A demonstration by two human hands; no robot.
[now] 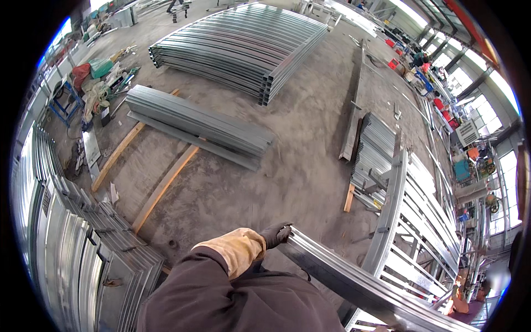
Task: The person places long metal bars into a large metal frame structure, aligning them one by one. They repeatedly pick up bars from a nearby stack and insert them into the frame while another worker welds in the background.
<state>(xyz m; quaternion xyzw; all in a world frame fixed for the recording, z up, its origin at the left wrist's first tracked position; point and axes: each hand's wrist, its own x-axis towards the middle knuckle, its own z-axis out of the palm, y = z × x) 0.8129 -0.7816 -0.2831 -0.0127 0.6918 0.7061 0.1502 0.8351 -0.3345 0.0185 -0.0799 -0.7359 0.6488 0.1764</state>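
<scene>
My left hand (pixel 275 234), in a dark glove with a tan cuff (pixel 238 250), is closed over the near end of a long bundle of silvery metal profiles (pixel 354 279). The bundle slants from my hand down to the lower right, past the front of my body. Beside it, to the right, stands a metal frame (pixel 387 221) with pale parallel bars. Nothing of my right hand can be made out. At the lower right edge another person (pixel 473 305) is partly visible; whether they touch the bundle I cannot tell.
Stacked profiles (pixel 238 47) lie at the far middle. A shorter pile (pixel 199 124) rests on wooden battens (pixel 166 185). Bent sheet-metal sections (pixel 105 260) fill the left side. Corrugated pieces (pixel 373 146) and a long beam (pixel 354 122) lie on the right.
</scene>
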